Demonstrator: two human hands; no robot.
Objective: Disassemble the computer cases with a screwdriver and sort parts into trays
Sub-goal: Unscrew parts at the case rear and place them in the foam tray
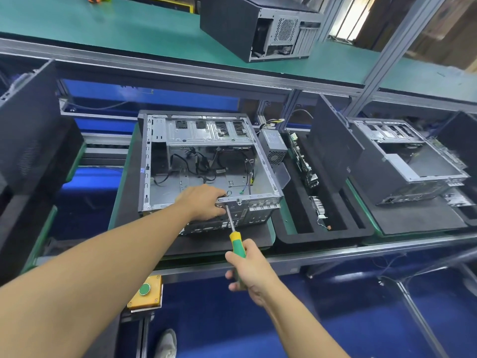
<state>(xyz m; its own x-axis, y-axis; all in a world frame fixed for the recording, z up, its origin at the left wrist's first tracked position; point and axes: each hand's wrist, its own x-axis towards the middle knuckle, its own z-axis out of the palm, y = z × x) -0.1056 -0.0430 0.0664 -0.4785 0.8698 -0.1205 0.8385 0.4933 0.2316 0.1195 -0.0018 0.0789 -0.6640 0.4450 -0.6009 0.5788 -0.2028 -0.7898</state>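
The right hand (249, 270) has its fingers (232, 274) clenched round the green-and-yellow-handled screwdriver (236, 241), whose tip meets the rear panel of the open grey metal computer case (144, 164). The left hand (204, 202) grips that panel's top edge just beside the tip. There are three cases: this one near the table's front edge, a second open case (402, 161) to the right, and a closed black case (232, 24) on the green shelf (103, 24) above. One black foam tray (322, 232) lies between the open cases and holds a grey power supply (273, 146) and a circuit board (302, 161).

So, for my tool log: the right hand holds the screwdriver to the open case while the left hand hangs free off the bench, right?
Not quite. The left hand does not hang free: it grips the near edge of the case, beside the tip of the screwdriver. The right hand does hold the screwdriver to that case. The head view shows this.
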